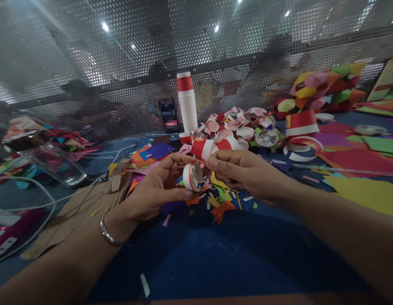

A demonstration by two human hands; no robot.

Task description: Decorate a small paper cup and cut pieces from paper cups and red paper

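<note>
My left hand [161, 182] is closed around a short cut-off paper cup base [192, 177], white outside with a thin red line at its edge. The cup base is tilted, one round side turned to the right. Close to it, my right hand [239, 169] has thumb and forefinger pressed together; what they pinch, if anything, I cannot make out. Just behind my fingers are a red and white paper cup [202, 147] and a similar cup piece [227, 144]. Colourful paper scraps [221, 199] lie beneath both hands on the blue table [196, 254].
A tall stack of paper cups [187, 103] stands at the back beside a phone [168, 114]. Cut cup bases [243, 127] are heaped right of it. A clear container [62, 165], a cable [53, 199] and cardboard [72, 212] lie left; coloured paper sheets [364, 195] lie right.
</note>
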